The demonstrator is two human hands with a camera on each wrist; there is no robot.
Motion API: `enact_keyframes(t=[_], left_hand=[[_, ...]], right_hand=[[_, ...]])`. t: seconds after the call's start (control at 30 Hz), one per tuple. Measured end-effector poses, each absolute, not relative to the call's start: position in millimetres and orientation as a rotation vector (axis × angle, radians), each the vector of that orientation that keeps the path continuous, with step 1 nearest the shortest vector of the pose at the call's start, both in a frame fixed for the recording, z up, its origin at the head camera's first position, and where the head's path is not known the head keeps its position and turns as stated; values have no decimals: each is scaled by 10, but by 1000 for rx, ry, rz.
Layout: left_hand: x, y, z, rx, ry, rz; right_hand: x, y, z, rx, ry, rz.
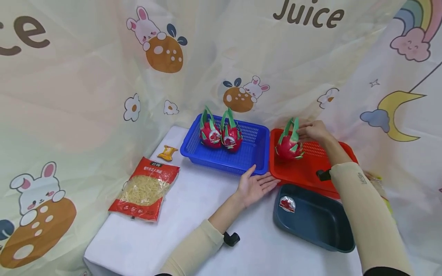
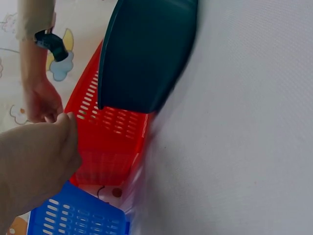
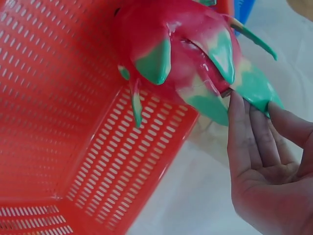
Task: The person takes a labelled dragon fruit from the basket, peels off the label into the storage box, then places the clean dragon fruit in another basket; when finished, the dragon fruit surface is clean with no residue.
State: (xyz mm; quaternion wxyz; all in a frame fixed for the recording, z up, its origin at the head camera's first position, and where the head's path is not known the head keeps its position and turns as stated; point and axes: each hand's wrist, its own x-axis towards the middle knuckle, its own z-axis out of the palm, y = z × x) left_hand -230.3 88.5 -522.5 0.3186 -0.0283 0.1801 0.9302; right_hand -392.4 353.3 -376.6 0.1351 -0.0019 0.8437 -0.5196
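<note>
Right hand (image 1: 312, 131) pinches dragon fruit (image 1: 288, 148) by its leaves (image 3: 254, 88), red basket (image 1: 300, 172) below; left hand (image 1: 253, 188), fingers straight. Two fruits (image 1: 210, 134) (image 1: 231, 137) sit leftward in blue basket (image 1: 253, 153); third apparently unplaced.

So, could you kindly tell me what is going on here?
A person's right hand pinches a dragon fruit by its green leaves, at the left end of the red basket; whether it rests on the bottom is hard to tell. The left hand is open and holds nothing. Two more dragon fruits sit in the blue basket alongside.
</note>
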Motion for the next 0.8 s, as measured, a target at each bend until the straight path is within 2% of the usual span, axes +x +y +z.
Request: enact_keyframes(t=[0.37,0.8], left_hand=[[-2279,879,-5215,-98,480,2451],[-2314,907,-5267,-45,662,2445]], right_hand=[[-3951,3499,-3865,-99,2435,-1430],[-3836,3434,-4039,44,2477,-1616]])
